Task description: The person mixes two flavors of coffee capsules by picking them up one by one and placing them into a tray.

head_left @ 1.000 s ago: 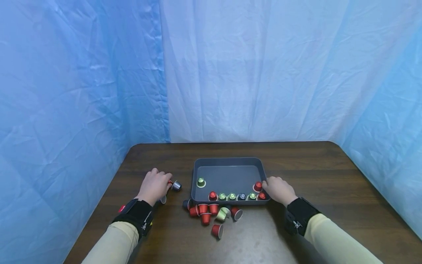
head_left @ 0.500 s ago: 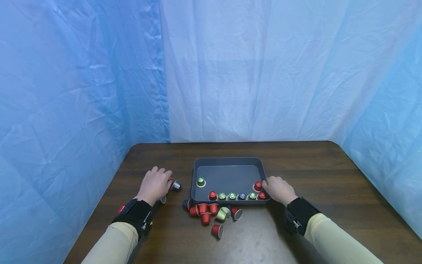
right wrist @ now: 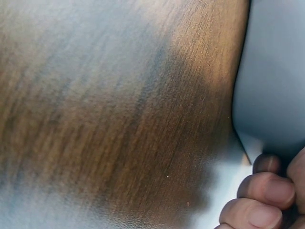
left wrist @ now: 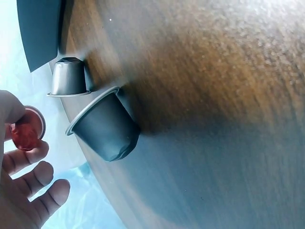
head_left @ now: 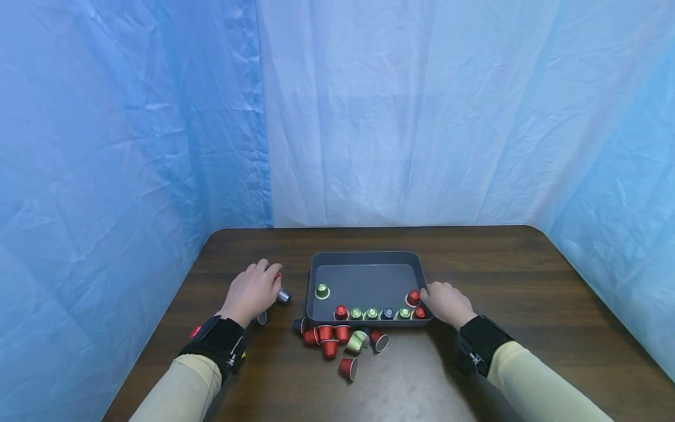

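My left hand (head_left: 252,293) pinches a red coffee capsule (left wrist: 27,130) above the table, left of the tray; the other fingertips are spread apart in the left wrist view. Below that hand lie a silver capsule (head_left: 285,296) and a dark grey capsule (left wrist: 106,128) tipped on its side. At the right wall of the grey tray (head_left: 364,256), my right hand (head_left: 447,302) grips the rim with curled fingers. A red capsule (head_left: 413,298) stands inside, close to the right thumb. Along the tray's near side runs a row of red, green and dark capsules (head_left: 387,314).
One green capsule (head_left: 322,291) stands at the tray's left side. Against the tray's front lie several loose red capsules (head_left: 329,349), a pale green capsule (head_left: 354,343) and a dark capsule (head_left: 299,326). Another red capsule (head_left: 348,368) lies nearer to me. Blue sheets (head_left: 395,117) surround the table.
My left hand has lifted slightly and shifted right and away from me, carrying the red capsule off the spot beside the silver one. My right hand stays at the tray's rim.
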The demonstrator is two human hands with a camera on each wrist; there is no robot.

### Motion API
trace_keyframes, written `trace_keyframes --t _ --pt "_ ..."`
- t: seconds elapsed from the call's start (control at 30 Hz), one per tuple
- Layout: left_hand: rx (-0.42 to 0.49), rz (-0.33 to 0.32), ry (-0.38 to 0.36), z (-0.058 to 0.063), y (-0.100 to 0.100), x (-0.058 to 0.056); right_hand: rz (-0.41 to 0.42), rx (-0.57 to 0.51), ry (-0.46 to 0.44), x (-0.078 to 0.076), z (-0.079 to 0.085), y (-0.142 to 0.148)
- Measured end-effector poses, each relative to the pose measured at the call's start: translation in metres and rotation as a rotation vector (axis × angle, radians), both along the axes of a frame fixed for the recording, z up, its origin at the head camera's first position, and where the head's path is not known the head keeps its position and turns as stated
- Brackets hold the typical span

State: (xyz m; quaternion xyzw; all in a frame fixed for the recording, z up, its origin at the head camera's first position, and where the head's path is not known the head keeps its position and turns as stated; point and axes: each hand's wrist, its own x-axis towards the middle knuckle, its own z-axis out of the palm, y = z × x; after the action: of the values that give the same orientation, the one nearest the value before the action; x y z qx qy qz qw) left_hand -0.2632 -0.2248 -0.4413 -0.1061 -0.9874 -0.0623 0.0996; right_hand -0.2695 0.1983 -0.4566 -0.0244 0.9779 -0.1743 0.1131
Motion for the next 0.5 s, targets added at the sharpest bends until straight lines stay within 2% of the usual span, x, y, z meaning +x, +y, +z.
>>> trace_keyframes --t 0.23,0.37,0.5 --pt "0.071 0.024 -0.047 0.0018 0.002 -0.0015 0.004 0.005 0.003 0.0003 -0.0001 0.0002" --pt "0.136 0.03 -0.041 0.0033 0.0019 -0.0024 0.002 0.002 0.002 0.0 -0.0006 0.0004" --pt "0.145 0.025 -0.038 0.0039 0.0013 -0.0029 -0.003 -0.003 -0.001 -0.0009 -0.002 0.0008"
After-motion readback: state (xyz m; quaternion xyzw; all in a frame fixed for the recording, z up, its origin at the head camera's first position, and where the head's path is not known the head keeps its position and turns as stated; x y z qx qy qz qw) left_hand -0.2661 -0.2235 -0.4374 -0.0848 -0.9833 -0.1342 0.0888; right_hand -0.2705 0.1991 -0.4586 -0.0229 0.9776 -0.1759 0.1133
